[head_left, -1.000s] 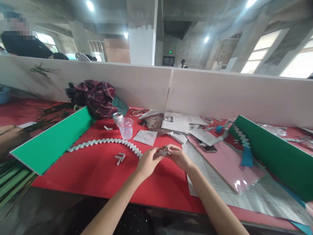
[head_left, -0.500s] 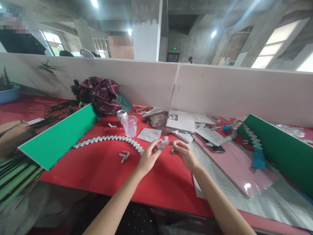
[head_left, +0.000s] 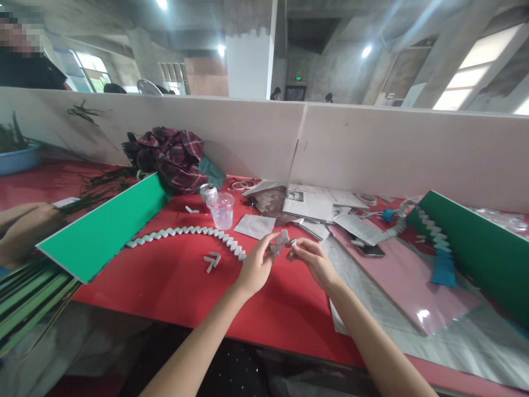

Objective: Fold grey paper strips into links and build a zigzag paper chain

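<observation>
Zigzag chain of white folded pieces (head_left: 182,234) curves over the red table (head_left: 165,292) to my left hand (head_left: 254,269), whose fingers pinch its near end; my wrist and palm hide the stretch between. Right hand (head_left: 316,261) grips a small folded piece (head_left: 293,242) just beside that end, linked or not I cannot tell. Long run done, I judge, but not finished: a few loose folded pieces (head_left: 212,260) lie inside the curve, another (head_left: 191,209) near the plastic cup (head_left: 223,213).
</observation>
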The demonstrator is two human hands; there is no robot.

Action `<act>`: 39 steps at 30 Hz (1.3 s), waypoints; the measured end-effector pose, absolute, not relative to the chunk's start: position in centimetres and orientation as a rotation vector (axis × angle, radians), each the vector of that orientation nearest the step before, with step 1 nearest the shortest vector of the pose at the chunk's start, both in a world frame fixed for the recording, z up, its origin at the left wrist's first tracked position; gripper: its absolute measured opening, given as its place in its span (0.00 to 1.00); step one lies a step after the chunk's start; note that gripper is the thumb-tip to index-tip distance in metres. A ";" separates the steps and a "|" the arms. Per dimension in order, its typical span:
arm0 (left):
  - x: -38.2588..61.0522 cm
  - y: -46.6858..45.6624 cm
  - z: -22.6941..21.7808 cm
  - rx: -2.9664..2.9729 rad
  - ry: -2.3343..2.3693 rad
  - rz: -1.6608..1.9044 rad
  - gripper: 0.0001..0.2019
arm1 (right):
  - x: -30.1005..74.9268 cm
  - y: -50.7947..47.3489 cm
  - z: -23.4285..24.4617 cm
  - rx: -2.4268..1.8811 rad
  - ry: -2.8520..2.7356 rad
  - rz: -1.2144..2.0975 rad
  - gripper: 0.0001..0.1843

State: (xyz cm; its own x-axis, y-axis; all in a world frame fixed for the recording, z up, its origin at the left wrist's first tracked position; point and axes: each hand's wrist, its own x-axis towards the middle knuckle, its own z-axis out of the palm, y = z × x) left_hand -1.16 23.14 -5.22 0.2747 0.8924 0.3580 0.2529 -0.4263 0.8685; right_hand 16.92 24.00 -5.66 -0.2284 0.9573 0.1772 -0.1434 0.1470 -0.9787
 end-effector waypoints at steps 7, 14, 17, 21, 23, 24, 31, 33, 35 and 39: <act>-0.5 22.4 -5.0 1.919 0.983 1.214 0.16 | 16.9 23.9 -5.8 -0.865 -1.406 1.258 0.08; -0.8 23.0 -6.0 2.362 1.267 1.214 0.11 | 16.6 23.7 -5.6 -0.865 -1.483 1.320 0.06; -0.9 22.9 -5.9 2.338 1.296 1.170 0.11 | 16.6 23.7 -5.6 -0.841 -1.470 1.337 0.05; -0.8 22.2 -5.1 2.068 1.221 1.153 0.10 | 16.9 23.7 -5.5 -0.782 -1.417 1.366 0.04; -0.6 21.9 -4.7 1.966 1.192 1.151 0.09 | 17.0 23.7 -5.4 -0.762 -1.381 1.387 0.04; -0.6 21.8 -4.6 1.933 1.179 1.153 0.10 | 17.1 23.7 -5.4 -0.754 -1.363 1.395 0.04; -0.7 21.7 -4.5 1.846 1.092 1.178 0.12 | 17.2 23.8 -5.6 -0.743 -1.346 1.417 0.05; -0.7 21.7 -4.5 1.836 1.085 1.180 0.11 | 17.2 23.9 -5.6 -0.736 -1.344 1.425 0.05; -0.6 21.6 -4.5 1.828 1.081 1.183 0.11 | 17.1 23.8 -5.6 -0.726 -1.339 1.432 0.04; -0.4 21.7 -4.5 1.794 1.036 1.216 0.09 | 17.0 23.7 -5.4 -0.694 -1.351 1.420 0.03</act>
